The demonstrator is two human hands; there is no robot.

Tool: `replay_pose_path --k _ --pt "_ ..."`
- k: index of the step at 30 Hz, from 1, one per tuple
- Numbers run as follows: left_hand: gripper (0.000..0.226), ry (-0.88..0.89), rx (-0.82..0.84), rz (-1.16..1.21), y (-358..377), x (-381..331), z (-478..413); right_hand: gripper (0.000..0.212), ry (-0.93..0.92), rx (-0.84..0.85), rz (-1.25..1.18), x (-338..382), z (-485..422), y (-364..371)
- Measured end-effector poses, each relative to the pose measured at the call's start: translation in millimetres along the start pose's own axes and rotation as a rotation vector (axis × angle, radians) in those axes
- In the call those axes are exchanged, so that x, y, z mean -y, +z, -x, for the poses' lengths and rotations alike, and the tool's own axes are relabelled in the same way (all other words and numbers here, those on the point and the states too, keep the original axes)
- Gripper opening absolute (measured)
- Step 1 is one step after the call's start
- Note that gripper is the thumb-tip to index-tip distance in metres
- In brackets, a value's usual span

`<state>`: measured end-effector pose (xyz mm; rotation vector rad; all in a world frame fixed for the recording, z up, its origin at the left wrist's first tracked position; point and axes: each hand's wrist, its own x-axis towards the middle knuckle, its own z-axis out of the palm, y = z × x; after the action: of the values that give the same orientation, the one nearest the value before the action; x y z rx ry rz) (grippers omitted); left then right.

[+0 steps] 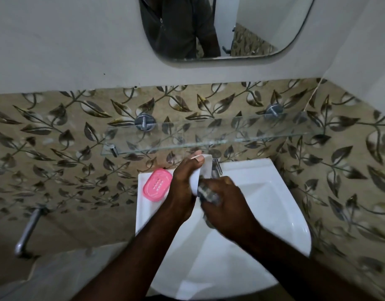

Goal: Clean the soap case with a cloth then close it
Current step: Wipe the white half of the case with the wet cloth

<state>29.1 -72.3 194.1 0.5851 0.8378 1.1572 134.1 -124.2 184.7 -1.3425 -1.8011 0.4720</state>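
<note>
My left hand (184,181) grips a white soap case part (201,172), held tilted on edge above the sink near the tap. Against its inner side my right hand (223,198) presses a bunched grey cloth (209,193), which it holds in curled fingers; the cloth is blurred. The pink slotted soap case part (157,184) lies flat on the sink's back left corner, just left of my left hand and apart from it.
A white washbasin (280,205) sits below my hands, with a chrome tap (216,168) behind them. A glass shelf (209,133) juts out from the leaf-patterned tile wall above. A mirror (226,27) hangs higher up. A chrome pipe (27,231) sticks out low on the left.
</note>
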Motion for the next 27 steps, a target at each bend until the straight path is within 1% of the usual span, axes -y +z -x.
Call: replay_pose_path --k 1,2,4,5,6,7,9,10,12,14,15,17,18,19,20,22,24,25,26,27 --pt "0.069 0.009 0.022 -0.008 0.1 -1.3 0.2 0.022 -0.013 -0.005 -0.053 8.0 3.4 0.7" --pt "0.061 0.013 0.056 -0.018 0.9 -4.1 1.8 0.023 -0.046 -0.016 -0.072 12.4 5.8 -0.1" --pt "0.045 -0.003 0.122 -0.011 1.5 -9.1 3.0 0.037 -0.147 -0.026 -0.009 6.3 5.3 -2.4" --pt "0.038 -0.024 0.125 0.023 1.7 -10.5 3.8 0.044 -0.189 -0.021 0.050 -3.1 3.6 -2.3" --pt "0.037 -0.047 0.111 0.064 2.1 -11.1 5.2 0.049 -0.185 -0.016 0.116 -12.9 1.1 -1.9" --pt "0.041 -0.053 0.087 0.099 1.5 -10.0 5.3 0.051 -0.140 -0.015 0.168 -19.4 -1.2 -1.7" --pt "0.063 -0.044 0.044 0.122 3.0 -7.4 6.5 0.048 -0.047 -0.012 0.235 -18.5 -5.6 -3.1" --pt "0.071 -0.043 0.034 0.128 2.9 -5.5 7.9 0.046 -0.023 0.004 0.225 -12.2 -5.3 -3.6" --pt "0.073 -0.030 0.029 0.130 2.8 -3.5 10.3 0.038 -0.025 0.021 0.119 5.0 -2.0 -5.2" --pt "0.071 -0.003 0.053 0.114 3.0 -4.4 12.2 0.034 -0.104 0.004 0.035 16.3 2.5 -8.8" --pt "0.062 0.002 0.070 0.106 3.6 -5.6 12.9 0.036 -0.144 -0.002 0.036 15.5 3.8 -9.4" --pt "0.033 -0.019 0.107 0.131 4.5 -9.1 13.9 0.043 -0.175 -0.007 0.089 -1.3 2.0 -7.3" --pt "0.027 -0.038 0.102 0.162 5.1 -10.0 14.0 0.046 -0.160 -0.004 0.129 -13.1 -0.7 -5.6" --pt "0.027 -0.045 0.087 0.179 4.8 -10.2 13.9 0.048 -0.126 -0.005 0.163 -21.7 -2.6 -4.5" --pt "0.032 -0.048 0.071 0.184 5.5 -10.0 13.7 0.050 -0.084 -0.015 0.179 -24.5 -4.4 -3.9" --pt "0.053 -0.037 0.032 0.171 4.7 -6.6 13.1 0.051 -0.022 -0.034 0.139 -14.1 -4.2 -2.7" --pt "0.072 -0.014 0.022 0.132 4.5 -6.4 13.5 0.039 -0.068 -0.022 0.053 5.6 1.1 -1.9" --pt "0.077 -0.007 0.032 0.126 4.3 -6.9 13.6 0.033 -0.110 -0.015 0.031 13.6 4.5 -1.9" --pt "0.080 -0.004 0.048 0.128 4.5 -7.7 14.1 0.032 -0.146 -0.013 0.043 15.7 6.4 -2.0" --pt "0.077 -0.012 0.058 0.133 5.1 -8.8 14.0 0.033 -0.170 -0.022 0.061 11.6 6.0 -1.7"
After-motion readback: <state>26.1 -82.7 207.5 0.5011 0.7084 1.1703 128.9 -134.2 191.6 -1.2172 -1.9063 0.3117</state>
